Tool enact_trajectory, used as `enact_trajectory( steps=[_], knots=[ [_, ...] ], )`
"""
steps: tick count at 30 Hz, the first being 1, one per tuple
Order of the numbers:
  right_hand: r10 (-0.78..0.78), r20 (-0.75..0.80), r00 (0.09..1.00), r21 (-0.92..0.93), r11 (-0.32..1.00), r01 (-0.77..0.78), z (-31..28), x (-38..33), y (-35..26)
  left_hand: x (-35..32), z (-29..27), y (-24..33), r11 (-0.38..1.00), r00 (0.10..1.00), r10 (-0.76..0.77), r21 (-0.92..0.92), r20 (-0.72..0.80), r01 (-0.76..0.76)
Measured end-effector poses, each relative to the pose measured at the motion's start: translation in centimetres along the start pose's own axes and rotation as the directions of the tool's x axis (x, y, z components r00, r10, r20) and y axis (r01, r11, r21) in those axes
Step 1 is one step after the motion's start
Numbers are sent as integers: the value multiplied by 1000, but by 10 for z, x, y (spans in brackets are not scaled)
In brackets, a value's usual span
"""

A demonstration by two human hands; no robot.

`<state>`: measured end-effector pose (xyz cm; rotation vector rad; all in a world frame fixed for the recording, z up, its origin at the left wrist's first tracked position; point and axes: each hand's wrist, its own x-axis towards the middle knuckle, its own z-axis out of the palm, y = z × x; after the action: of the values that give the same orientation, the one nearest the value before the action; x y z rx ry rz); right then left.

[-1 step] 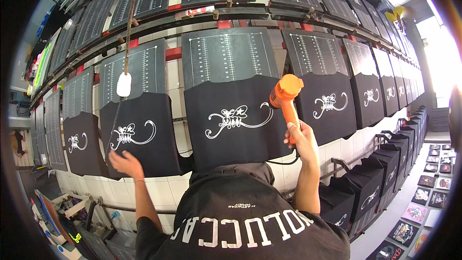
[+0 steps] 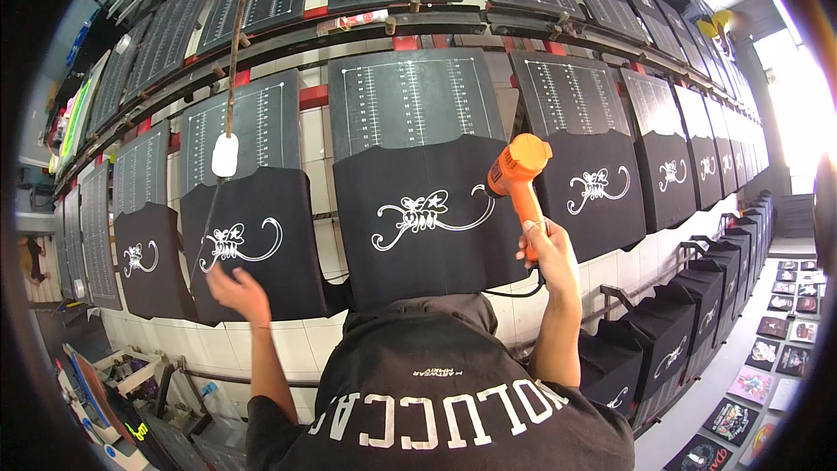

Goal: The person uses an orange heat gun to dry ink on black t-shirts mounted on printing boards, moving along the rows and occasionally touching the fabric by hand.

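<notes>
My right hand (image 2: 551,255) is closed round the handle of an orange heat gun (image 2: 521,196). Its dark nozzle sits by the right end of the white line print on a black shirt (image 2: 418,270), which is stretched over the middle pallet. From the handle a black cord (image 2: 514,295) runs off to the left. Over the lower part of another printed black shirt (image 2: 261,283), my left hand (image 2: 240,295) is open with its fingers apart. Above it, a white connector (image 2: 225,155) hangs on a cord, whose thin dark lower length passes close to my left fingertips.
Dark pallets with white ruler marks (image 2: 414,100) stand in a long row, several bearing printed black shirts. Behind runs a rail (image 2: 453,24) with a second row of pallets. More draped black shirts (image 2: 649,349) line the right, beside printed samples (image 2: 732,419) on the floor.
My left hand has moved slightly to the right and up over the left shirt. The right hand and the heat gun have barely moved.
</notes>
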<state>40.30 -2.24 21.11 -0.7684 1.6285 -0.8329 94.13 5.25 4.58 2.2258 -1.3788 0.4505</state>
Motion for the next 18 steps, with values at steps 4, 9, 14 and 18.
enact_trajectory(
  steps=[4, 9, 14, 18],
  knots=[
    [-17, -10, 1000, -46, 999, 16, -1, -2, 5, -20, 1, 113, 912, 923, 324, -328, 209, -246],
    [-6, -4, 1000, -2, 1000, 6, -6, -6, 6, -22, 43, 146, 801, 806, 507, -513, 306, -309],
    [-17, 20, 1000, -24, 1000, 18, -14, -9, 12, -11, 61, 150, 769, 689, 623, -453, 371, -451],
    [-1, 61, 998, -36, 999, 3, -26, -12, 17, -10, 59, 150, 741, 581, 670, -376, 462, -556]
  ],
)
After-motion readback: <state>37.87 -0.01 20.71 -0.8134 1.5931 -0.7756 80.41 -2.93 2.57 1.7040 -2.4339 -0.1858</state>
